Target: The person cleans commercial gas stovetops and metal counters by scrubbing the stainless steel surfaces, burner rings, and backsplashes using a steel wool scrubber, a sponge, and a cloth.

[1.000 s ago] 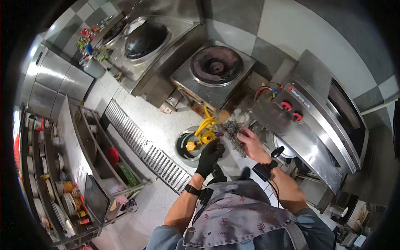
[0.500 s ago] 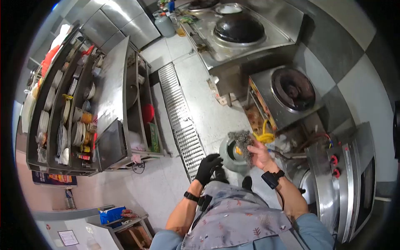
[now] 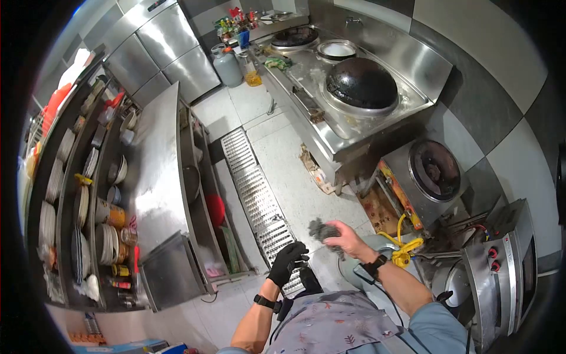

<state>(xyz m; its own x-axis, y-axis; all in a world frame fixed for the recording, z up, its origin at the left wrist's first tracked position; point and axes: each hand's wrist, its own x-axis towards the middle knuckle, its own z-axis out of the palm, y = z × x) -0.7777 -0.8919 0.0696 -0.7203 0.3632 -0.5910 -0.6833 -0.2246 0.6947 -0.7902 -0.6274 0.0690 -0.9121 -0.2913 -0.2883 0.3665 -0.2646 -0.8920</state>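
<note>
My right hand (image 3: 346, 241) is bare and closed around a grey steel wool scrubber (image 3: 324, 230), held over the floor tiles. Below that hand and forearm stands a grey-green gas cylinder (image 3: 349, 272), partly hidden by them. My left hand (image 3: 288, 263) wears a black glove. Its fingers are loosely curled and apart, with nothing visible in them, above the edge of the metal floor grate (image 3: 257, 197).
An upside-down wok (image 3: 362, 84) sits on the steel stove (image 3: 330, 127) ahead. A low burner (image 3: 435, 170) and yellow hose (image 3: 407, 251) are at right. On the left are a steel counter (image 3: 156, 159) and dish shelves (image 3: 71, 194). Another gas cylinder (image 3: 227, 66) stands at the back.
The view has tilted up, showing more of the stove and back wall. My right hand has moved the steel wool scrubber left, away from above the gas cylinder, to over the floor.
</note>
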